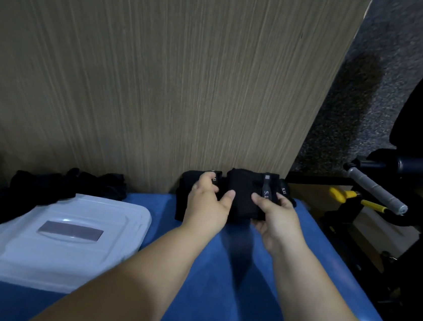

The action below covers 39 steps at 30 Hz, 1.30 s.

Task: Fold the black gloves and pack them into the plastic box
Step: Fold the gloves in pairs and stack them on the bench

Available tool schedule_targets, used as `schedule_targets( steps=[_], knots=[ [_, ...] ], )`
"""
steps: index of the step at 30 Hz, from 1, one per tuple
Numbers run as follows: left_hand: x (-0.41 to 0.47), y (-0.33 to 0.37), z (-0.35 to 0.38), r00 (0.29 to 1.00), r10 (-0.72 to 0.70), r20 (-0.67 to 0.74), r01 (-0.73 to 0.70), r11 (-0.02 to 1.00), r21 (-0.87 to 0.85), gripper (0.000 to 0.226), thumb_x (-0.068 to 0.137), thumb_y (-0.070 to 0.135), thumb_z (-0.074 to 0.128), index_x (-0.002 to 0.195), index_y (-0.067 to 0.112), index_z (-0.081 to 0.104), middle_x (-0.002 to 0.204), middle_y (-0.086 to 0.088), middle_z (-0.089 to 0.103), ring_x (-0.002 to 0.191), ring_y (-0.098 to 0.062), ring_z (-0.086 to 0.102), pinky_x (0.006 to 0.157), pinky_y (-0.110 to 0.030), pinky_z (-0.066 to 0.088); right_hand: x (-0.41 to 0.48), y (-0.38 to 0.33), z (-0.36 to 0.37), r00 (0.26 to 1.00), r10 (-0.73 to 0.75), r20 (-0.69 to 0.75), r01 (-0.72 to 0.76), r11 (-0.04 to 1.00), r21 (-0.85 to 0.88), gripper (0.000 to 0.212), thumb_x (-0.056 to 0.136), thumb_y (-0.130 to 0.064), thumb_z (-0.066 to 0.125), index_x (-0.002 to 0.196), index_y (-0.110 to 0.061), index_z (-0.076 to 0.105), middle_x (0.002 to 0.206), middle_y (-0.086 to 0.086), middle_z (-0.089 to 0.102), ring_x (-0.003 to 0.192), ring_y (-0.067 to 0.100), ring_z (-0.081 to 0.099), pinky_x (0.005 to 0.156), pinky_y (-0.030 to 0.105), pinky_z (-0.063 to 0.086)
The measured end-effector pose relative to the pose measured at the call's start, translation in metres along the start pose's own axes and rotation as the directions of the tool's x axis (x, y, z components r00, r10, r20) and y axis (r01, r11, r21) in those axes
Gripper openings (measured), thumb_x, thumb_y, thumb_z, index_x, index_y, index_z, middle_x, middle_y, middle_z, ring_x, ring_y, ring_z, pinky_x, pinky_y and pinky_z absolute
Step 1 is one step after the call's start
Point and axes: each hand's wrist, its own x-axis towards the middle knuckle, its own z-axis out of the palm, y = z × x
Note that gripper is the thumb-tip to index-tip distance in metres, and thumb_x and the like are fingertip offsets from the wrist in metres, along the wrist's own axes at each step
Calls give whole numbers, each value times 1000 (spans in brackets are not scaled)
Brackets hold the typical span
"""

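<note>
Black gloves [243, 195], folded into a bundle, are in the middle right of the frame. I see my left hand [206, 204] gripping them from the left with curled fingers, and my right hand [275, 215] pinching them from the right. They rest on the blue counter [270, 285], against a wooden panel [162, 75]. At lower left lies the plastic box [64, 243], with loose gloves [52, 184] behind it.

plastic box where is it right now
Head view, left side: the plastic box lies on the blue bench, just in front of a loose pile of black gloves.
</note>
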Motion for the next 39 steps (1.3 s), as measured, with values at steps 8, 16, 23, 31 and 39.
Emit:
schedule_targets(
  steps=[8,16,23,31,39],
  knots=[
    [44,-19,7,970,239,42,-239,912,334,39,100,32,41,137,19,46,152,5,34,144,-13,15,115,-27,12,66,-13,9,991,-95,-94,71,971,-228,37,83,-2,70,113,-15,51,111,9,63,98,27,63,71,42,56],
    [55,-46,10,963,61,262,-194,834,517,57,102,48,18,153,26,11,161,8,3,148,-12,-8,120,-35,-6,92,1,25,995,-70,-68,30,881,-472,46,80,-10,75,113,-20,45,112,7,61,98,24,62,72,38,58],
    [55,-56,7,959,56,279,-208,807,552,58,100,51,17,153,32,1,161,11,3,148,-11,-8,120,-35,-6,85,10,31,945,-326,14,174,466,-868,50,84,-22,68,127,-11,45,111,6,58,93,23,56,76,29,45],
    [55,-55,9,946,68,318,-265,728,633,57,99,55,19,151,41,-1,162,7,-1,148,-16,-10,120,-39,-7,83,17,18,783,-542,305,253,-171,-952,62,84,-38,63,140,-33,36,145,-2,35,133,24,24,104,45,27],
    [57,-51,7,935,35,353,-280,683,675,56,99,55,18,151,42,0,162,5,-4,148,-18,-11,120,-40,-7,94,20,9,836,-321,444,351,-309,-884,50,98,-54,31,142,-34,44,152,-13,33,141,14,19,109,43,20]
  ],
)
